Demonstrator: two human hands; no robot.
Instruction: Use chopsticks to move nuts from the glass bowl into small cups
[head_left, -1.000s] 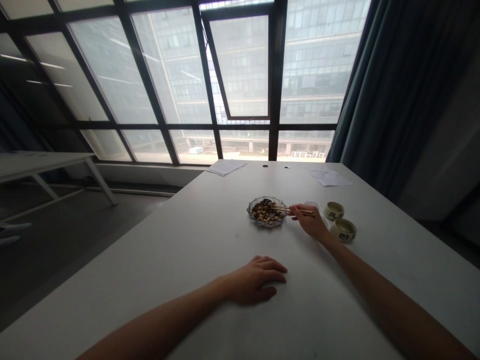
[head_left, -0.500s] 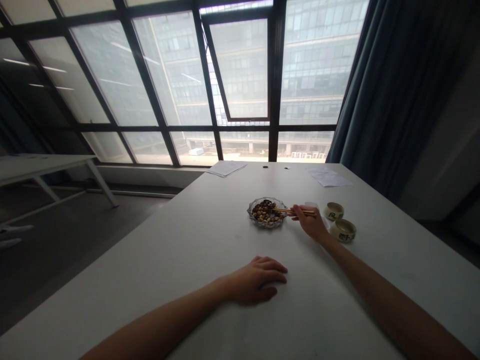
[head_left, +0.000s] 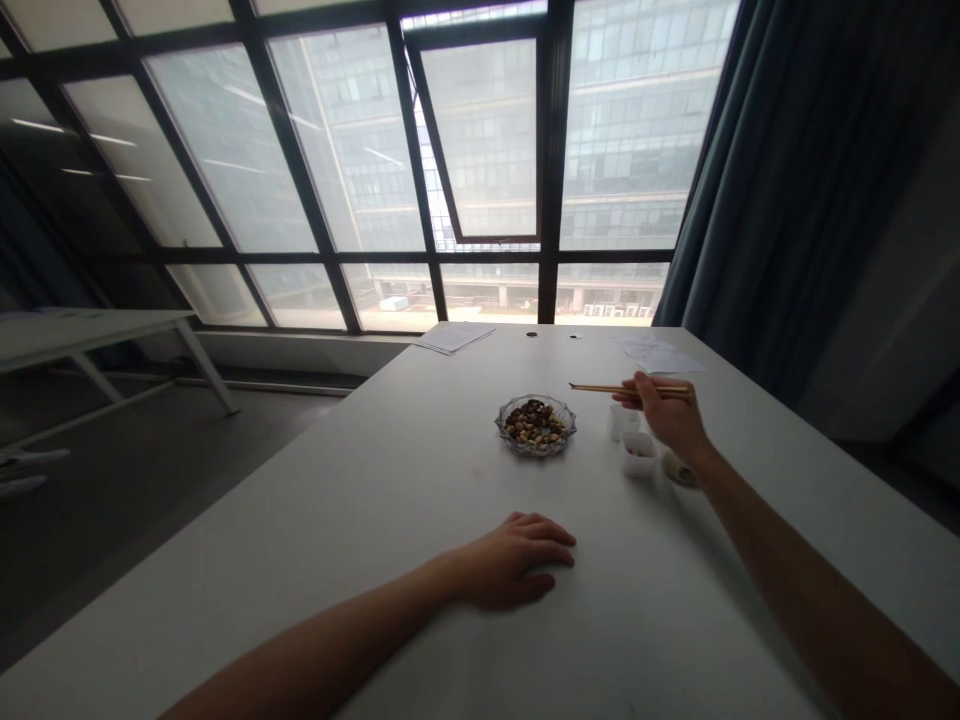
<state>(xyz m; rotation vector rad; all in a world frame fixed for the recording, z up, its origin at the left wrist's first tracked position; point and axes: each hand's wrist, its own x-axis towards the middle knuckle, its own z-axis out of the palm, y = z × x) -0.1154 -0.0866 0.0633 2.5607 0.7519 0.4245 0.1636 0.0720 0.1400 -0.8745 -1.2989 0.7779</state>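
A glass dish of mixed nuts or beans (head_left: pixel 535 423) sits on the white table (head_left: pixel 420 470). To its right my right hand (head_left: pixel 667 415) is raised and closed around a pair of wooden chopsticks (head_left: pixel 607 388), whose tips point left above the dish's right side. Whether the tips hold anything is too small to tell. Two small white cups (head_left: pixel 636 450) stand just below that hand, and a cream bowl (head_left: pixel 679 468) is partly hidden behind my wrist. My left hand (head_left: pixel 517 562) rests palm down on the table near me, fingers lightly curled, holding nothing.
Sheets of paper (head_left: pixel 454 335) lie at the table's far edge, with more paper (head_left: pixel 660 355) at the far right. Large windows stand behind the table, a dark curtain (head_left: pixel 787 180) hangs to the right, and another white table (head_left: pixel 82 325) stands at the left.
My right hand has lifted the chopsticks out of the dish and moved up and to the right. The small white cups now show below it. My left hand has stayed still.
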